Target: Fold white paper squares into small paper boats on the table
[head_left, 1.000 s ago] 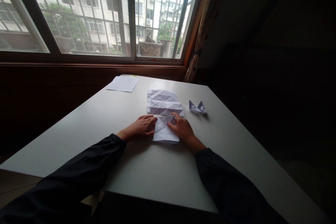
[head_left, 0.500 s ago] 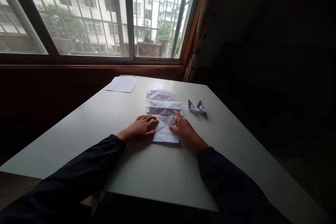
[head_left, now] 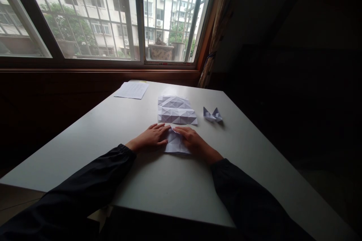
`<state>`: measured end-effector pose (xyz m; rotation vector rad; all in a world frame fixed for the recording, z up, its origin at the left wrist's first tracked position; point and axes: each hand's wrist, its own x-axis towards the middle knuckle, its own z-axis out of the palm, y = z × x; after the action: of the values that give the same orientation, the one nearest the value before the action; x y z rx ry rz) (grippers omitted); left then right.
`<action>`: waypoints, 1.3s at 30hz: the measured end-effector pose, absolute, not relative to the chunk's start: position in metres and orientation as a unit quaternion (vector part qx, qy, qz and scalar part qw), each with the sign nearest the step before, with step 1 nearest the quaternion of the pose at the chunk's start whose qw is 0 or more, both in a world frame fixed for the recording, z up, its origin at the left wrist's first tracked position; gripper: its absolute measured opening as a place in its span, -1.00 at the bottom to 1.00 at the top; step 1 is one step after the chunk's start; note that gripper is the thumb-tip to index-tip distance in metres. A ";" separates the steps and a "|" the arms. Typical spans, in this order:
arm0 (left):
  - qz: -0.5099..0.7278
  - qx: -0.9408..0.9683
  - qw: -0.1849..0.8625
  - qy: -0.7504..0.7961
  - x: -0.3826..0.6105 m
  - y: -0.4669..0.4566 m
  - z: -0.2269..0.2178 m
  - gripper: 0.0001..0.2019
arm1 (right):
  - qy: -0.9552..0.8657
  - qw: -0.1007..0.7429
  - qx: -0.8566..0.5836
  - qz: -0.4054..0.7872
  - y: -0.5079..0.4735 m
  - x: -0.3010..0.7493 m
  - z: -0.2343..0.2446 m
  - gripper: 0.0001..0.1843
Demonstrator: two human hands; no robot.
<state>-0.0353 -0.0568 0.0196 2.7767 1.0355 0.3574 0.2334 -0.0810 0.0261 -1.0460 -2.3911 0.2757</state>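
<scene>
A square of white paper with crossing creases lies in front of me. My left hand rests flat along its left edge, fingers stretched out and pressing it to the tabletop. From the other side my right hand has its fingers on the upper right part of the paper, which is turned over toward the middle. The right fingertips come close to the left ones near the top edge, and my right hand hides the paper's right side. Just beyond lies a larger group of creased white papers.
On the right of the white table stands a folded paper piece with two peaks. Written sheets lie at the far left corner. Past the table are a barred window and a tied curtain.
My right hand has swung inward to the left, its fingers carrying the paper's upper right part over toward the middle. The left hand has stayed in place.
</scene>
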 end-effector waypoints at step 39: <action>0.120 0.920 0.024 0.373 -0.043 -0.055 0.035 -0.47 | -0.912 0.140 -0.379 0.074 -0.090 0.231 0.036 -0.48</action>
<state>-0.0435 -0.0551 0.0355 2.8463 1.1533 0.3724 0.2311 -0.0901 0.0358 -1.0946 -2.6346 0.2152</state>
